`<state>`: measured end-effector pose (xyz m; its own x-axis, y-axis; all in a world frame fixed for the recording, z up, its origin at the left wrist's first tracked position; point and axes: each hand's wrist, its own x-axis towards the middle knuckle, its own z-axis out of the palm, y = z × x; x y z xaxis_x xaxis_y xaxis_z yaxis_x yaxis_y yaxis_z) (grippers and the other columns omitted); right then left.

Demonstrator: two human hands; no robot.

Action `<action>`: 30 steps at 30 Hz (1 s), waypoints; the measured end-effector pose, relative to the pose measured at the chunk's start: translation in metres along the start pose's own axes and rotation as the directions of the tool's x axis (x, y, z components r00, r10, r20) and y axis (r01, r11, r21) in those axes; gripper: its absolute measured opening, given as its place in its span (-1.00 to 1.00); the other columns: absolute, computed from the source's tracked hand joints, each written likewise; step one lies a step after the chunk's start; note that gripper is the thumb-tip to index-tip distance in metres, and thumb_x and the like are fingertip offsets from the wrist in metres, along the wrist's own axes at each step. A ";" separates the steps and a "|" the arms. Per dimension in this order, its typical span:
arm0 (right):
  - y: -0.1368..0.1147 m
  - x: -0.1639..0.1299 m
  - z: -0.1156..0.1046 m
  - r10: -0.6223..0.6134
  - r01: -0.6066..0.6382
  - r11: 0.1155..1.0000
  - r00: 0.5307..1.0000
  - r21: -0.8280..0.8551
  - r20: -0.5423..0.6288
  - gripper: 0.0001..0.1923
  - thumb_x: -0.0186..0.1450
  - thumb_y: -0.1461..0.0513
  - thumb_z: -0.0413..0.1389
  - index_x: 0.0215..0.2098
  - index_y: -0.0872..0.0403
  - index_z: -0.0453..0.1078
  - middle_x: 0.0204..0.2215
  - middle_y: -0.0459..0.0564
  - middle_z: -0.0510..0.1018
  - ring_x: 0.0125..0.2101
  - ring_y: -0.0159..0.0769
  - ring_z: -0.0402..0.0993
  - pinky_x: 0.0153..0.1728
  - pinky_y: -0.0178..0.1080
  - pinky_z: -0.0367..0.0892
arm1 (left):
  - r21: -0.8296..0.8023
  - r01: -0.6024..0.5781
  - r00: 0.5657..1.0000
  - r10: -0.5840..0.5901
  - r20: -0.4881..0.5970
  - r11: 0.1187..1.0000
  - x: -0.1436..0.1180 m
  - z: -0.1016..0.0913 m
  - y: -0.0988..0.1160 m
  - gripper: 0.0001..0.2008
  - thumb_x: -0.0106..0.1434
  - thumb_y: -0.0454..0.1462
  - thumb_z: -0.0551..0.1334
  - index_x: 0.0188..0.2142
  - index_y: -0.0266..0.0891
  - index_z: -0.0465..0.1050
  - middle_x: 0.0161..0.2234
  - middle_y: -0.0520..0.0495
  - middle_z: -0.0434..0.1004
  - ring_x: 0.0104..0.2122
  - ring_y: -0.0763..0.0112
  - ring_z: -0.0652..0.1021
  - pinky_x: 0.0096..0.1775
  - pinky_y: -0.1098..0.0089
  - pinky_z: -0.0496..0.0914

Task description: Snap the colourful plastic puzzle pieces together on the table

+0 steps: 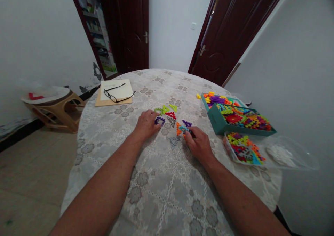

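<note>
The round table [156, 208] was spread with a grey-and-white floral cloth [167, 175]. Papers [118, 88] lay near its left edge. Toothed plastic pieces [171, 114] were scattered about the middle, a pale grey triangle [173, 142] lying closest to the near edge. Teal boxes [215, 123] and a clear tub [230, 153] stood toward the right edge.

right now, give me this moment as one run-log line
left hand: at curved purple piece | right hand: holding light-blue piece | light gray triangle: on tablecloth | black glasses: far left
</note>
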<state>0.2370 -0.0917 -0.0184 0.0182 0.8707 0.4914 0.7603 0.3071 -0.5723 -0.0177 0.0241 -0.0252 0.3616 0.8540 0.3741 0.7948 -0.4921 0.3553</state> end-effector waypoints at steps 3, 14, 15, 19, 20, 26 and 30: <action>0.003 0.002 -0.002 0.042 -0.041 0.999 0.999 0.015 -0.014 -0.74 0.43 0.13 0.08 -0.12 0.07 0.56 -0.31 0.01 0.63 -0.34 -0.22 0.52 -0.24 -0.23 0.34 | 0.076 0.036 0.988 -0.047 0.144 0.996 -0.001 -0.002 0.001 -0.68 0.29 -0.14 0.38 0.01 -0.15 0.61 0.03 -0.24 0.57 0.05 -0.08 0.48 0.07 0.01 0.37; 0.013 0.006 -0.005 0.256 -0.247 0.959 0.965 0.135 -0.054 -0.64 0.42 0.01 0.08 -0.08 0.08 0.57 -0.31 -0.01 0.66 -0.33 -0.21 0.51 -0.22 -0.22 0.37 | -0.495 0.014 0.960 0.127 0.249 0.869 -0.001 -0.012 0.026 -0.84 0.36 -0.14 0.30 -0.17 -0.16 0.53 -0.17 -0.11 0.57 -0.17 0.24 0.52 -0.08 0.23 0.40; 0.013 0.006 -0.005 0.271 -0.258 0.953 0.960 0.159 -0.066 -0.63 0.42 0.01 0.08 -0.08 0.08 0.57 -0.30 -0.01 0.66 -0.32 -0.21 0.52 -0.22 -0.22 0.37 | -0.599 0.064 0.939 0.155 0.308 0.799 -0.002 -0.013 0.031 -0.81 0.36 -0.11 0.29 -0.16 -0.15 0.51 -0.19 -0.08 0.57 -0.22 0.28 0.52 -0.14 0.26 0.41; 0.011 0.005 -0.003 0.267 -0.250 0.938 0.963 0.239 -0.040 -0.64 0.43 0.01 0.10 -0.07 0.08 0.56 -0.26 -0.01 0.67 -0.29 -0.20 0.54 -0.20 -0.23 0.39 | -0.755 0.182 0.852 0.283 0.441 0.629 -0.004 -0.015 0.045 -0.74 0.32 -0.04 0.33 -0.23 -0.16 0.46 -0.27 -0.03 0.56 -0.28 0.33 0.50 -0.18 0.29 0.41; 0.009 0.004 -0.002 0.245 -0.233 0.939 0.969 0.253 -0.016 -0.65 0.44 0.01 0.10 -0.06 0.07 0.56 -0.27 -0.02 0.67 -0.29 -0.20 0.55 -0.20 -0.23 0.40 | -0.762 0.180 0.848 0.295 0.441 0.622 -0.005 -0.015 0.047 -0.74 0.31 -0.03 0.34 -0.25 -0.16 0.44 -0.28 -0.03 0.55 -0.27 0.33 0.49 -0.18 0.28 0.41; -0.002 0.000 0.000 0.046 -0.081 0.952 0.991 0.296 0.123 -0.71 0.50 0.06 0.07 -0.04 0.01 0.55 -0.24 -0.01 0.66 -0.28 -0.25 0.55 -0.22 -0.25 0.43 | -0.765 0.222 0.837 0.283 0.467 0.604 -0.004 -0.022 0.043 -0.69 0.31 -0.01 0.33 -0.33 -0.14 0.34 -0.34 0.01 0.49 -0.35 0.36 0.43 -0.28 0.30 0.35; -0.006 0.002 -0.003 -0.101 0.064 0.957 0.988 0.282 0.117 -0.76 0.46 0.07 0.17 -0.02 0.00 0.53 -0.17 -0.01 0.65 -0.21 -0.26 0.56 -0.15 -0.24 0.44 | -0.760 0.277 0.814 0.276 0.510 0.588 -0.003 -0.024 0.039 -0.65 0.33 0.04 0.31 -0.32 -0.14 0.32 -0.38 0.04 0.47 -0.35 0.36 0.45 -0.26 0.32 0.34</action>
<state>0.2344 -0.0931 -0.0118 -0.1348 0.8742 0.4665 0.5461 0.4584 -0.7012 0.0007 -0.0013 0.0082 0.7629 0.6456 -0.0344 0.1967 -0.1810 0.9636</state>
